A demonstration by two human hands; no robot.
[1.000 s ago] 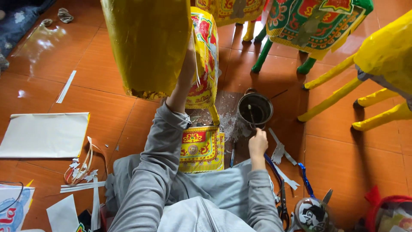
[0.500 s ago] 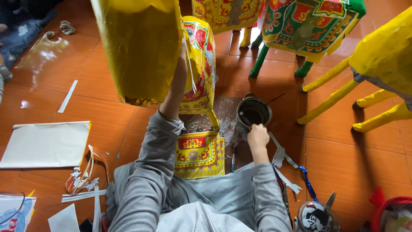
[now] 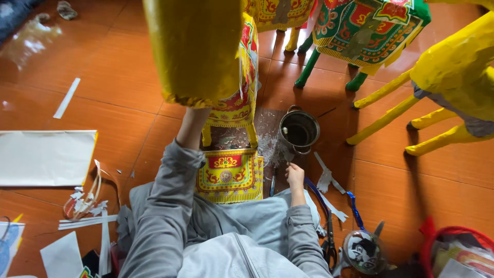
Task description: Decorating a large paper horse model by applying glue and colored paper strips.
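The left hand is hidden behind the big yellow paper figure it holds up, so its grip cannot be told. The figure, cut off at the top edge, is plain yellow with a frilled hem. The right hand, fingers curled loosely, hangs near the small metal pot on the floor.

I'm seeing the big yellow paper animal figure hanging tilted above the floor, its red-and-yellow patterned cloth draping down beside the small metal pot.
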